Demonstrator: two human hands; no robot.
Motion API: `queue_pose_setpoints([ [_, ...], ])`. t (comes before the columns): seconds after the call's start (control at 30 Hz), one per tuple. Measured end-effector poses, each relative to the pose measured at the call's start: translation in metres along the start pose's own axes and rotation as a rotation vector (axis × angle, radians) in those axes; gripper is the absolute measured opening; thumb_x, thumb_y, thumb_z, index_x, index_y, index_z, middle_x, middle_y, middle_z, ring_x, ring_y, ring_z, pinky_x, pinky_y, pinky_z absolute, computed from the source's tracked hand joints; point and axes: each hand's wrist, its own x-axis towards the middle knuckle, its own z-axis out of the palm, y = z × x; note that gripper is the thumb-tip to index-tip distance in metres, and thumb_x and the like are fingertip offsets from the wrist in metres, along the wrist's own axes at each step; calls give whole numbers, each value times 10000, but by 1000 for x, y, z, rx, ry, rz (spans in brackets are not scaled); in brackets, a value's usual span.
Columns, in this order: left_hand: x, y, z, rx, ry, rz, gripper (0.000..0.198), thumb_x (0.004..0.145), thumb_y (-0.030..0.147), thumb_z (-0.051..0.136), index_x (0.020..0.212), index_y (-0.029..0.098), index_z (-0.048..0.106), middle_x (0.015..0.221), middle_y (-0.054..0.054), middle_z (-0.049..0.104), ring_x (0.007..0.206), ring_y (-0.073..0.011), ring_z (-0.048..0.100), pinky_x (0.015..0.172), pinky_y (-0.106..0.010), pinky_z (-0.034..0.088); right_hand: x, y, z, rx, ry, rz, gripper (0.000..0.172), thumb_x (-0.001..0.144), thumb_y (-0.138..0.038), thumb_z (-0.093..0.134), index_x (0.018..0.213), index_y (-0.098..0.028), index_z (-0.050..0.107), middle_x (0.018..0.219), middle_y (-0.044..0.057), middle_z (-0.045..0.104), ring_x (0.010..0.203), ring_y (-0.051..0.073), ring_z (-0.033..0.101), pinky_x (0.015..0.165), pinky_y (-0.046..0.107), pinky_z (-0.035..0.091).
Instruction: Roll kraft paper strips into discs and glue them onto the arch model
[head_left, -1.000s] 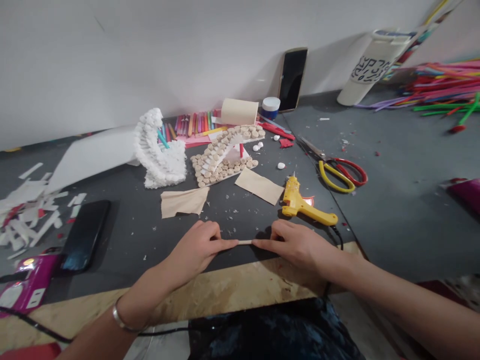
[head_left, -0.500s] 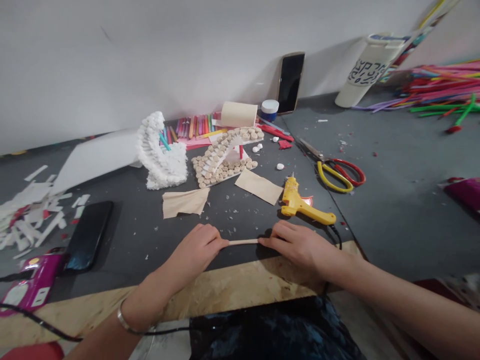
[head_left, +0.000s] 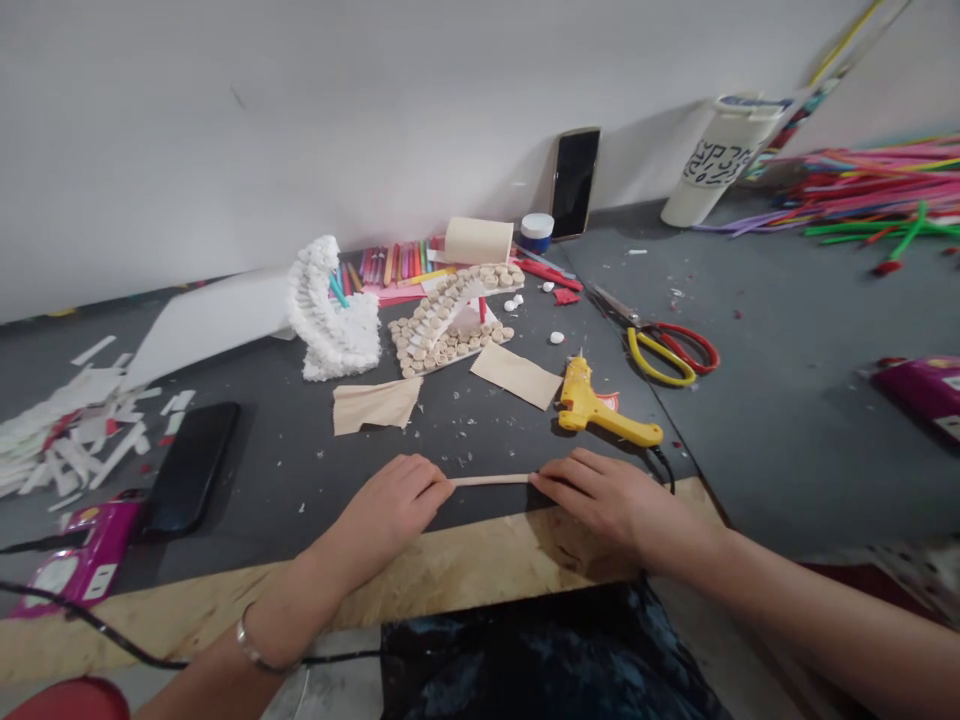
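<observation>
The thin pale stick (head_left: 491, 480) lies in the lower middle of the frame, its long axis running left to right and almost level. Your left hand (head_left: 401, 500) is closed on its left end and your right hand (head_left: 604, 498) pinches its right end, so neither is nearer. Above your right hand lies the yellow glue gun (head_left: 600, 410), above your left a tan strip (head_left: 377, 406)

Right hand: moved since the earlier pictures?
Yes: the right hand has shifted right, judged against the flat tan strip; more of the thin pale stick shows between it and the left hand.
</observation>
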Motion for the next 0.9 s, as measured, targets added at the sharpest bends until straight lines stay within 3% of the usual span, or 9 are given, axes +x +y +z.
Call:
queue_pose_setpoints([
  [0.13, 6, 4, -4, -14, -2, -10, 211, 970, 196, 459, 895, 160, 653, 863, -72, 637, 804, -192, 566, 720, -341, 453, -3, -6, -3, -30, -18, -5, 310, 869, -49, 511, 1143, -98, 647, 1094, 158, 682, 905, 236, 605, 757, 375, 544],
  [0.27, 18, 8, -10, -149, -44, -163, 223, 965, 231, 476, 801, 167, 613, 857, -53, 616, 821, -188, 570, 741, -330, 461, 7, -11, -3, 1, 7, 34, 176, 898, -116, 534, 938, -148, 702, 939, 124, 692, 852, 219, 594, 748, 354, 498],
  [0.43, 34, 10, -20, -277, -210, -360, 108, 902, 194, 529, 804, 187, 573, 813, -11, 595, 765, -171, 574, 678, -289, 432, 32, -12, -8, 12, -170, 271, 207, 940, -190, 538, 782, -130, 658, 798, 108, 643, 777, 210, 575, 702, 322, 429],
  [0.57, 43, 11, -23, -255, -276, -408, 63, 834, 153, 544, 867, 191, 582, 749, 1, 594, 692, -172, 564, 608, -274, 393, 43, -8, -14, 66, -186, 392, 148, 921, -208, 576, 814, -123, 633, 801, 98, 641, 705, 186, 582, 606, 278, 365],
  [0.73, 48, 20, -22, -203, -244, -433, 121, 731, 90, 518, 692, 200, 551, 704, -4, 580, 668, -172, 553, 609, -275, 385, 49, 0, -18, 223, -209, 444, 20, 852, -177, 632, 861, -171, 649, 774, 41, 673, 687, 163, 609, 573, 243, 332],
  [0.9, 35, 38, -27, -219, -150, -505, 62, 795, 192, 494, 764, 213, 543, 793, -25, 658, 738, -192, 614, 644, -285, 427, 42, 8, -19, 397, -124, 446, 61, 823, -142, 600, 813, -175, 651, 844, 49, 694, 749, 157, 626, 636, 232, 398],
])
